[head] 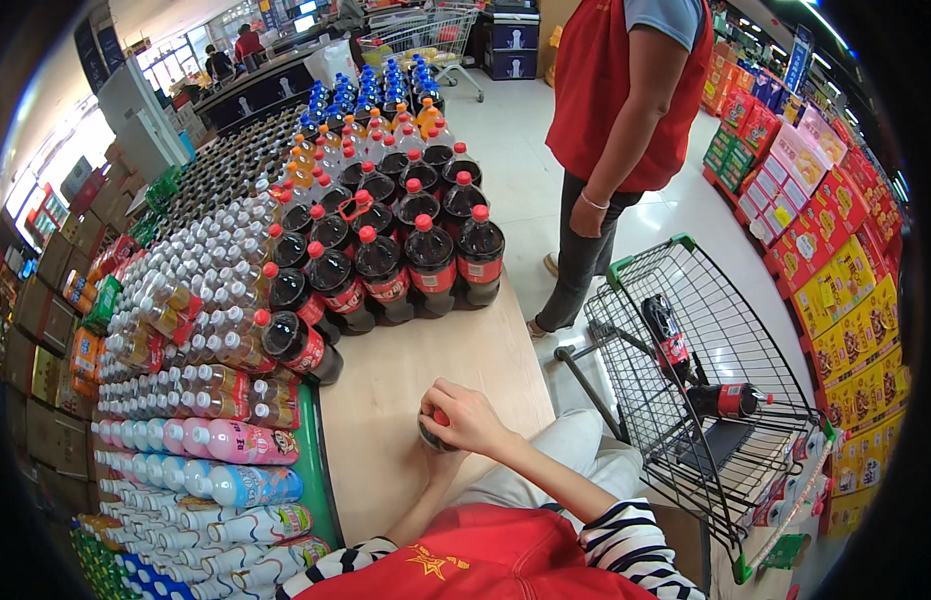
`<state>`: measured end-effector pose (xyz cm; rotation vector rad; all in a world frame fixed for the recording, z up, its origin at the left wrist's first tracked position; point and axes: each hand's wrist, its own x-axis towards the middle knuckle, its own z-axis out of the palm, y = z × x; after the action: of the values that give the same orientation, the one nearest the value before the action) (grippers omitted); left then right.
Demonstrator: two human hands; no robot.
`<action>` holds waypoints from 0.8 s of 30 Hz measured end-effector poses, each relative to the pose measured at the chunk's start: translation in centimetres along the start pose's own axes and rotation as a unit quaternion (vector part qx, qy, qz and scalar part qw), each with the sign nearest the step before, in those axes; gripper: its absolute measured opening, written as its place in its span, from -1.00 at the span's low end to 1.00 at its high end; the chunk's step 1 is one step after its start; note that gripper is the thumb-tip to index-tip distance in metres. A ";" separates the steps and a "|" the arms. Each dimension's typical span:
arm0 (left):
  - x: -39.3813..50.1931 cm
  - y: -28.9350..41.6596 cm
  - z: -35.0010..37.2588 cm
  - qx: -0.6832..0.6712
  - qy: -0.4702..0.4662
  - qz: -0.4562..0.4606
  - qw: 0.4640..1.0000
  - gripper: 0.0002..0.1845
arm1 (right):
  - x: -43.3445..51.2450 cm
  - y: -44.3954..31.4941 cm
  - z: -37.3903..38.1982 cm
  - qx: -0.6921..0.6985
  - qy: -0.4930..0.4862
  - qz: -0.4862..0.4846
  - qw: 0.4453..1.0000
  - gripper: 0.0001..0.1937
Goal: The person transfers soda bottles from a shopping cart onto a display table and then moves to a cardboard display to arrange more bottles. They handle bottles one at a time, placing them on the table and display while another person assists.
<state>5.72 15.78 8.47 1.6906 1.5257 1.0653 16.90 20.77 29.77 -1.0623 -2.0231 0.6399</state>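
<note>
Close to my body, a cola bottle with a red cap (440, 418) stands on the pale wooden board (405, 360). My right hand (465, 416) is closed over its cap and top. Lower down, my left hand (443, 461) is at the bottle's side, its fingers mostly hidden by the bottle and my right hand. Beyond my hands, rows of large cola bottles with red caps and labels (433, 262) stand packed together on the board. One cola bottle (304, 349) at the near left corner leans a little.
At right stands a wire shopping cart (698, 322) holding cola bottles (724, 401). Beyond the board's edge is a person in a red vest (623, 112). Drink bottles (240, 442) fill the left side; behind the cola are orange-capped and blue-capped bottles (394, 94). Boxed goods (840, 300) line the far right.
</note>
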 end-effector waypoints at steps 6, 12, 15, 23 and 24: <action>0.7 0.0 0.4 -0.042 0.017 -0.006 0.999 -0.11 | -1.3 0.9 0.4 0.073 0.068 0.004 0.995 -0.76; 0.0 -0.4 0.3 -0.033 0.000 -0.039 0.999 -0.21 | -3.7 2.3 1.8 0.037 0.119 0.048 0.991 -0.51; -0.5 -1.6 0.9 0.014 -0.011 -0.027 0.999 -0.29 | -5.3 3.1 2.3 0.017 0.112 0.086 0.990 -0.31; -0.4 -4.6 1.4 0.196 -0.026 0.066 0.978 -0.35 | -9.1 7.2 4.2 0.134 0.101 0.113 0.979 -0.18; -0.3 -4.7 1.2 0.006 -0.044 -0.024 0.999 -0.29 | -9.9 8.1 4.6 0.151 0.102 0.120 0.976 -0.21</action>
<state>4.45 16.30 3.76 1.6781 1.5116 0.9467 20.76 16.34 17.50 -1.1446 -1.5760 0.8925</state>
